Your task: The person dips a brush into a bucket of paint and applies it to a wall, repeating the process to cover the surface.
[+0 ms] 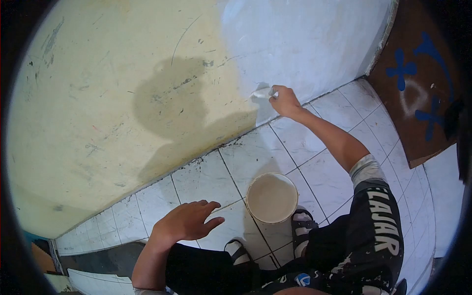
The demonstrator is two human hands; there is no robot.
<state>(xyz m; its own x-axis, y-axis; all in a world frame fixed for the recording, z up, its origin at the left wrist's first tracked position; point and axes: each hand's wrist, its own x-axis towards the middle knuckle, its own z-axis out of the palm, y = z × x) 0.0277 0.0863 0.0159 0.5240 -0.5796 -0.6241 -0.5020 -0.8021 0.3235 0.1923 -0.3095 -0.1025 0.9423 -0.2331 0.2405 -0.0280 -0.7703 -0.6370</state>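
My right hand [283, 101] is stretched out to the wall and grips a small white-coated tool, a brush or scraper [261, 93], pressed against the wall [147, 73] low down, at the edge of the white-coated area [305, 39]. The wall's left part is yellowish and scuffed. My left hand [187, 220] hovers over my knee with fingers spread, holding nothing. A round bucket [272, 197] of pale paste stands on the tiled floor [236, 157] between my hands, just in front of my sandalled feet [302, 221].
A brown board [418, 88] with blue and white spray marks leans at the right beside the wall corner. Dark shorts with white lettering cover my legs. Loose tiles or boards lie at the lower left [93, 260].
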